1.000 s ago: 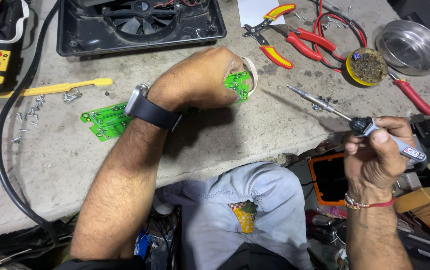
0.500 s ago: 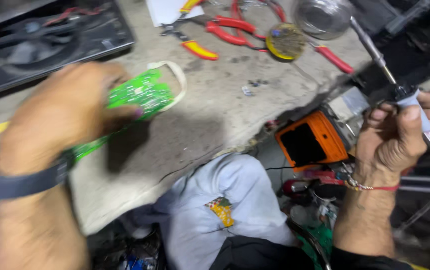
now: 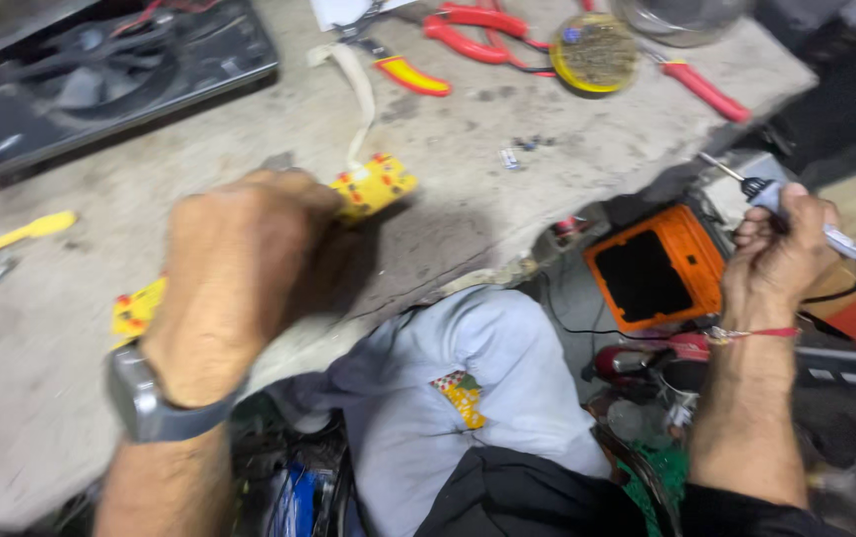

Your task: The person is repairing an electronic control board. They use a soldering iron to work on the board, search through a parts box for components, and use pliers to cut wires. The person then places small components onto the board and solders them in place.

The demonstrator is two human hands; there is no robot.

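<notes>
My left hand is closed on a small circuit board that now looks yellow with red dots, held just above the grey workbench. A pale ribbon cable runs up from the board. A second board piece lies on the bench behind my left wrist, which wears a dark watch. My right hand is off the bench's right edge, gripping a soldering iron by its handle, tip pointing up and left.
A black fan housing sits at the back left. Red and yellow pliers, a round tin and a red-handled tool lie at the back. An orange box rests below the bench edge. A yellow strip lies at the left.
The view has swung and blurred. My left hand has turned the board over, from its green face to a yellow one. My right hand with the iron has dropped lower beside the bench.
</notes>
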